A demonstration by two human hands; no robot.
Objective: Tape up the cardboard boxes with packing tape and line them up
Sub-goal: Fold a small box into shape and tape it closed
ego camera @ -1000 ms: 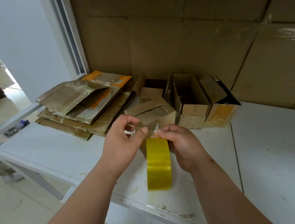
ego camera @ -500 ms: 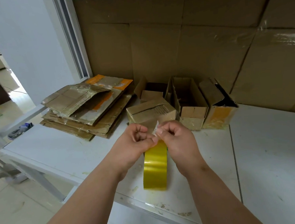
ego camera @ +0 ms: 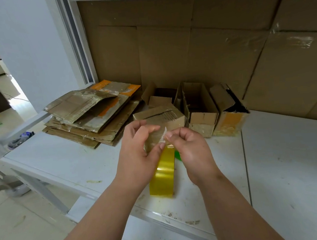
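Note:
A roll of yellowish packing tape [ego camera: 162, 174] hangs edge-on above the white table [ego camera: 61, 159], between my two hands. My left hand [ego camera: 138, 156] pinches a pulled-out piece of clear tape with thumb and fingers. My right hand [ego camera: 191, 151] pinches the crumpled tape end at its fingertips, close to the left thumb. Just behind the hands lies a small closed cardboard box [ego camera: 159, 117]. Three more small boxes stand behind it: one open [ego camera: 158, 98], one long and open [ego camera: 200, 104], one with an orange patch [ego camera: 229, 113].
A stack of flattened cardboard boxes [ego camera: 90, 118] lies at the table's left rear. Large cardboard sheets [ego camera: 206, 58] line the back wall. Something green [ego camera: 177, 155] shows behind the roll. The table's front edge runs below my forearms; floor and a doorway are to the left.
My hands came together at the tape end and now draw slightly apart, with a stretch of clear tape between them. The roll hangs a little lower and more tilted.

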